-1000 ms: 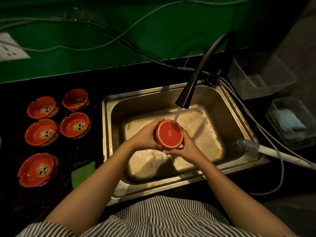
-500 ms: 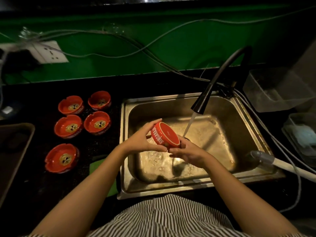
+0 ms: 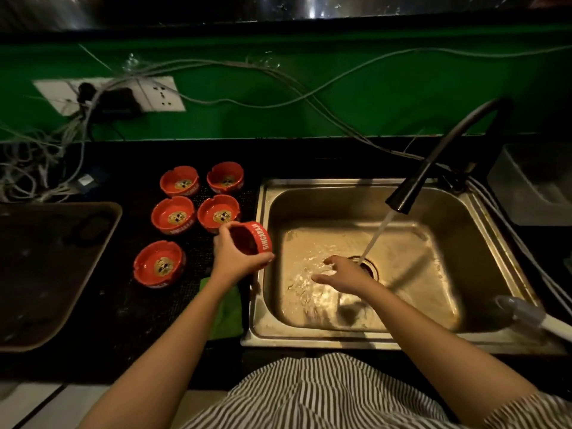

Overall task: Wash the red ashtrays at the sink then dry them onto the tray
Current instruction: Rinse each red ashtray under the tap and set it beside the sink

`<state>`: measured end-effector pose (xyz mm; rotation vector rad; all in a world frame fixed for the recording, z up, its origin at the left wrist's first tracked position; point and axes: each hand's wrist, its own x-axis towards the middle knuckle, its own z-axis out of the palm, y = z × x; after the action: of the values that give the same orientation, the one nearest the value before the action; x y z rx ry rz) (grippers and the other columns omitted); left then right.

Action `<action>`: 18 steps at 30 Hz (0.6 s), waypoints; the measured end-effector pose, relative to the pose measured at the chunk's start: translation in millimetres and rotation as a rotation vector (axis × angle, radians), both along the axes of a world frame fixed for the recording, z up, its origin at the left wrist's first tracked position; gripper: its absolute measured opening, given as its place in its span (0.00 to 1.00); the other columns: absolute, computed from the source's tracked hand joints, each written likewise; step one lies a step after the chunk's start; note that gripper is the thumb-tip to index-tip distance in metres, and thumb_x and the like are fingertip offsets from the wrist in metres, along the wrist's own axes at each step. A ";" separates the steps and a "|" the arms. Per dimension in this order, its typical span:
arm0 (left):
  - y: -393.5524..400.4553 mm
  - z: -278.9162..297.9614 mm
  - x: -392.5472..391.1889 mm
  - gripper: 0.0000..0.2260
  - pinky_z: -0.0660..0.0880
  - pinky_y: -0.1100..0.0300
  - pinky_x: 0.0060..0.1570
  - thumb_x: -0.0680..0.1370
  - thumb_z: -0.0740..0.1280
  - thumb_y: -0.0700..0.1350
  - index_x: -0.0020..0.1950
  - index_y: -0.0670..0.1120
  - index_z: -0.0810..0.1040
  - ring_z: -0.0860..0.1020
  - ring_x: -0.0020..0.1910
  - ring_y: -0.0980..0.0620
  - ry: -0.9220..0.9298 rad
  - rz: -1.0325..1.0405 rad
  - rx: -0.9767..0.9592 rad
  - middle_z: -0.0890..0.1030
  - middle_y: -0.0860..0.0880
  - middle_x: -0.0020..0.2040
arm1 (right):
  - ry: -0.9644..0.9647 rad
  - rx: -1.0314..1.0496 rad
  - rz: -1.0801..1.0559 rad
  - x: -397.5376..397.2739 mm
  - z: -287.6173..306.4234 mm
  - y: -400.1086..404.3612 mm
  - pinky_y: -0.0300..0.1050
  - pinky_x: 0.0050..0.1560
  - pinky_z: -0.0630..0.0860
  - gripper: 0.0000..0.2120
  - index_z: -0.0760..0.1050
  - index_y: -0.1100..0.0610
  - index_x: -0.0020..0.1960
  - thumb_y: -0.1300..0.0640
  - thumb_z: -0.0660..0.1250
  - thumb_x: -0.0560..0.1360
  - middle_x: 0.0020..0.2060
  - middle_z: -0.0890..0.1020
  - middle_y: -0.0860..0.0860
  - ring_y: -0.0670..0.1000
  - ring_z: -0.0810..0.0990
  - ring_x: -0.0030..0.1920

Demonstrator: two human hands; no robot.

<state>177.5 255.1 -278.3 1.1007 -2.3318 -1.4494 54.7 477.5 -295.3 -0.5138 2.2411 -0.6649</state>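
Carrying one red ashtray (image 3: 252, 241) off the wet side: left hand (image 3: 236, 258) clasps it by the rim, tilted on edge w/ the hollow facing the person, right over the sink's (image 3: 483, 218) left lip. Right hand (image 3: 343, 275) is loose, fingers spread, nothing in it, low in the basin just at 9 o'clock of the drain, beside the stream from the black faucet (image 3: 411, 187), water running.

Judging by that, the wash on this piece looks done & the drying leg is in hand. Five more ashtrays (image 3: 176, 215) sit on the dark counter at 9–10 o'clock of the sink, can't tell washed or not. Green cloth (image 3: 227, 314) lies under the left forearm, approx 7 o'clock of the held piece; tray (image 3: 105, 239) is further out at 9 o'clock, looks bare.

Next prob needs: right hand out of the basin to take the cloth, wipe in & around the notched rim, then set it on the tray. Wet glazed surface = slippery, so firm hold.
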 end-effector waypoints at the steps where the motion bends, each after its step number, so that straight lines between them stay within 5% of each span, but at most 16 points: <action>1: -11.0 1.3 3.8 0.45 0.70 0.43 0.66 0.60 0.83 0.51 0.69 0.55 0.60 0.63 0.70 0.42 -0.085 0.033 -0.089 0.62 0.44 0.70 | 0.058 0.033 0.061 2.3 -2.2 -4.0 0.45 0.62 0.69 0.33 0.67 0.57 0.72 0.41 0.70 0.73 0.69 0.72 0.54 0.54 0.72 0.67; 8: -49.8 -8.5 18.9 0.51 0.65 0.43 0.69 0.61 0.81 0.59 0.76 0.49 0.58 0.58 0.71 0.37 -0.390 0.011 -0.423 0.62 0.39 0.71 | 0.431 -0.059 0.486 48.5 -9.9 -37.9 0.51 0.71 0.60 0.27 0.69 0.52 0.70 0.43 0.68 0.75 0.70 0.70 0.51 0.54 0.63 0.72; 13: -50.2 -13.1 19.3 0.51 0.65 0.44 0.69 0.63 0.81 0.56 0.77 0.47 0.55 0.59 0.72 0.39 -0.330 -0.032 -0.446 0.61 0.39 0.73 | 0.594 -0.374 0.819 89.7 -10.0 -63.6 0.55 0.72 0.59 0.27 0.72 0.53 0.69 0.40 0.66 0.75 0.72 0.69 0.52 0.55 0.62 0.74; 18: -55.7 -11.9 43.5 0.44 0.63 0.48 0.70 0.67 0.78 0.59 0.75 0.47 0.61 0.61 0.72 0.44 -0.133 -0.059 -0.444 0.64 0.44 0.71 | 0.595 -0.308 1.057 124.9 -30.8 -90.4 0.57 0.75 0.48 0.31 0.65 0.58 0.74 0.43 0.64 0.77 0.75 0.64 0.57 0.56 0.54 0.77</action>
<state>221.1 199.4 -290.2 1.0301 -2.6174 -0.8262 179.5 387.0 -326.2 -2.0592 1.9275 -0.2831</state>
